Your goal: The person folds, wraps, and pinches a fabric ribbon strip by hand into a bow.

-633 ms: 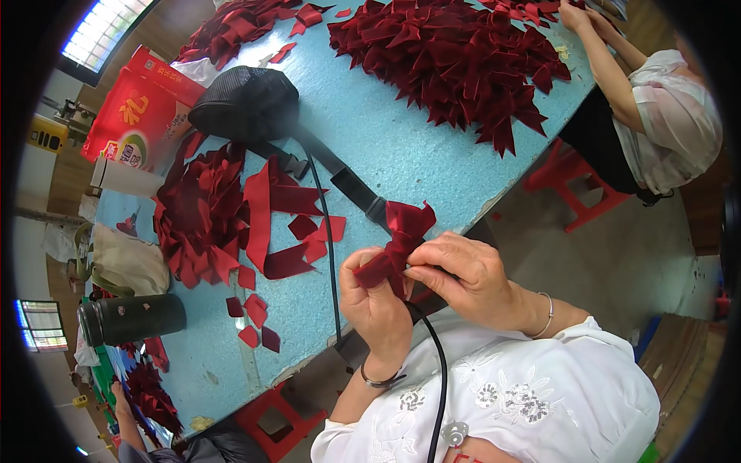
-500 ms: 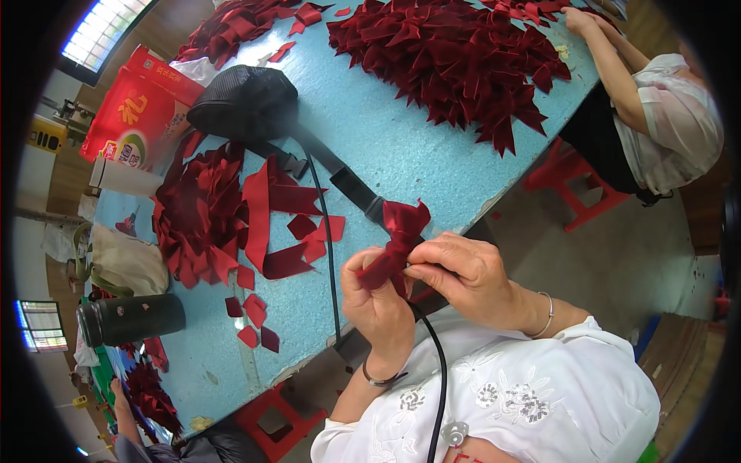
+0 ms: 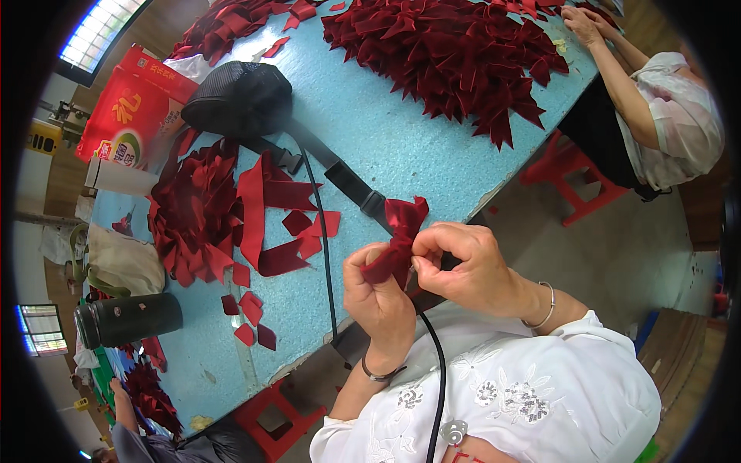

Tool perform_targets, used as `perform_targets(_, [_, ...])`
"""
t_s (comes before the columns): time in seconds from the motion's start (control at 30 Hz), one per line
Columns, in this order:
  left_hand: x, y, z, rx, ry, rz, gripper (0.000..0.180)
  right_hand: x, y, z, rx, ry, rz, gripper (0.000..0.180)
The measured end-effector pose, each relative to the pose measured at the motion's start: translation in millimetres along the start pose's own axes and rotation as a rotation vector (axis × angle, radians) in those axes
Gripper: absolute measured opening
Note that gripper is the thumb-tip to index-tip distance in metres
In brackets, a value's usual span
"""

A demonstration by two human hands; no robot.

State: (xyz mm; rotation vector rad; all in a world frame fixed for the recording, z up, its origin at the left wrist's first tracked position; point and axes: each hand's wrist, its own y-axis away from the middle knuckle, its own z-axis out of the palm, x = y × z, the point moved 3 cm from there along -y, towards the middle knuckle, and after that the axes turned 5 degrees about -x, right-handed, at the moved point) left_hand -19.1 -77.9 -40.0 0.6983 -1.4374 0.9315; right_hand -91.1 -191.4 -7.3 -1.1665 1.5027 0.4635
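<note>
A dark red velvet ribbon bow (image 3: 403,231) is held up in front of me, past the table's near edge. My left hand (image 3: 380,301) grips its lower loop between thumb and fingers. Close against the bow's right side is my right hand (image 3: 471,266), its thumb and index finger pinched together at the middle of the bow. Whatever lies in that pinch is too small to make out. A heap of red ribbon pieces (image 3: 197,216) lies on the table to the left, with cut ribbon strips (image 3: 258,224) and small scraps (image 3: 251,307) beside it.
The blue table (image 3: 363,143) carries a large pile of red bows (image 3: 444,62), a black pouch (image 3: 239,100) with strap and cable, a red bag (image 3: 135,108) and a dark bottle (image 3: 130,320). Another person (image 3: 656,116) works at the right; red stools (image 3: 571,181) stand below.
My right hand's fingers have drawn in and curled more tightly beside the bow. My left hand keeps its hold. The whole view has shifted slightly.
</note>
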Motion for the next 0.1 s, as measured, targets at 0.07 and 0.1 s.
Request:
perform_targets(0.07, [-0.6,-0.4,-2.3,0.011,-0.039,-0.006,0.017,-1.0,0.2,-2.0,0.001,0.012,0.009,0.01])
perform_targets(0.1, [-2.1,-1.6,-3.2,0.022,-0.077,-0.011,0.018,-0.3,-0.1,-2.9,0.0,0.023,0.02,0.01])
